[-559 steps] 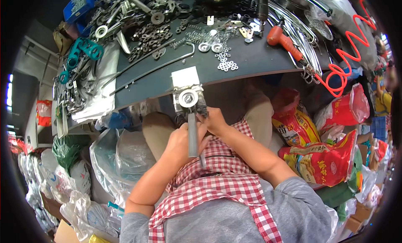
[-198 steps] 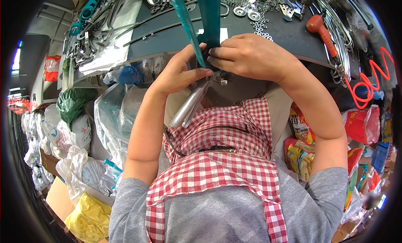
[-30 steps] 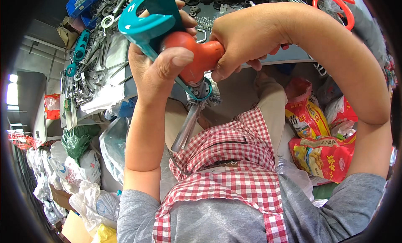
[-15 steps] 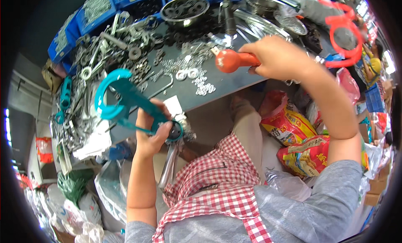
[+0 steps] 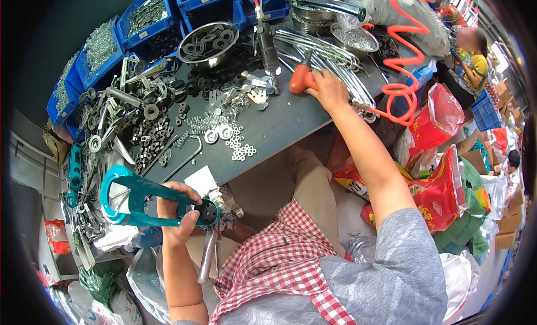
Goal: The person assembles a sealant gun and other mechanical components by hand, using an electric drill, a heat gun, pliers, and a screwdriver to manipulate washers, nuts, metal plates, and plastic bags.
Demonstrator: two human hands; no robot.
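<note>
Head view: a worker's left hand (image 5: 178, 231) clasps a teal frame (image 5: 145, 189), thumb on one side and fingers over the other, while the right hand (image 5: 331, 91) covers the handle of a red driver (image 5: 300, 80) lying on the tabletop (image 5: 274, 126); whether that second grip is clenched or merely resting cannot be told.

The driver lies well apart from the left grip, between one and two o'clock of it; the right hand, touching it, is the nearer. Its long axis runs from ten to four o'clock, handle toward four and a coiled red hose (image 5: 391, 118). The frame stretches roughly nine to three, its hoop at nine and dark hub (image 5: 208, 213) at three, beside a silver fixture (image 5: 228, 206).

At ten o'clock of the scene, a blue bin (image 5: 100, 73) holds fine silvery parts. At eleven, a steel bowl (image 5: 212, 62) carries dark rings; at one, a steel dish (image 5: 342, 45) bears small silvery pieces. Past three stands a red bag (image 5: 439, 188), contents hidden.
</note>
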